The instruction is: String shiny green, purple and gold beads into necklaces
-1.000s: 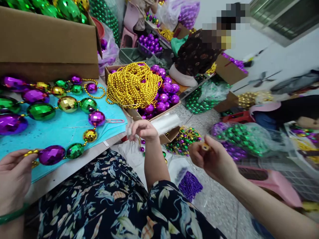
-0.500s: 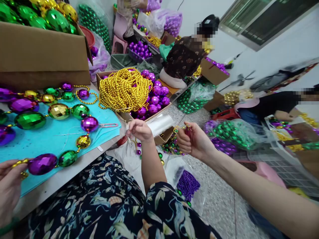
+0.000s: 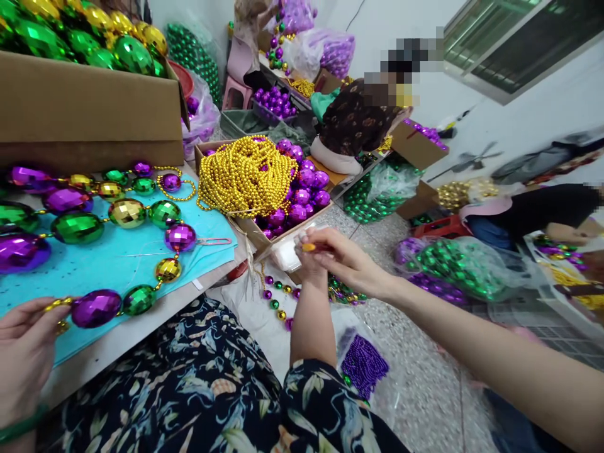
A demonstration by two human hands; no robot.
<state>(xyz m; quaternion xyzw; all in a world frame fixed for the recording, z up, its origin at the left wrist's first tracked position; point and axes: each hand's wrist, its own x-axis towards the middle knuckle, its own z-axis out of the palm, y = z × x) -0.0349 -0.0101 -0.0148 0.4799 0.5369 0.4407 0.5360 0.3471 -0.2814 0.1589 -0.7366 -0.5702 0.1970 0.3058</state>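
Note:
At the lower left, my left hand [image 3: 26, 343] is closed on the small gold beads at the end of a bead necklace [image 3: 97, 308]. Its large faceted purple, green and gold beads run back over a turquoise cloth [image 3: 117, 270]. My right hand [image 3: 352, 264] is closed in a pinch near the middle, with a small orange bit [image 3: 309, 247] at its fingertips; what that is, I cannot make out. A bare forearm [image 3: 309, 321] from a floral sleeve [image 3: 311, 371] reaches up to it, its hand mostly hidden there.
A carton [image 3: 89, 107] of big green and gold beads stands at upper left. Gold bead strands [image 3: 248, 179] lie over purple balls in a box. A purple bead bundle [image 3: 363, 365] lies on the floor. Co-workers sit behind, one in a dark patterned top [image 3: 352, 116].
My right hand has moved left and meets the floral-sleeved arm, whose hand has swung right. The whole view has shifted slightly. My left hand keeps its hold on the gold beads.

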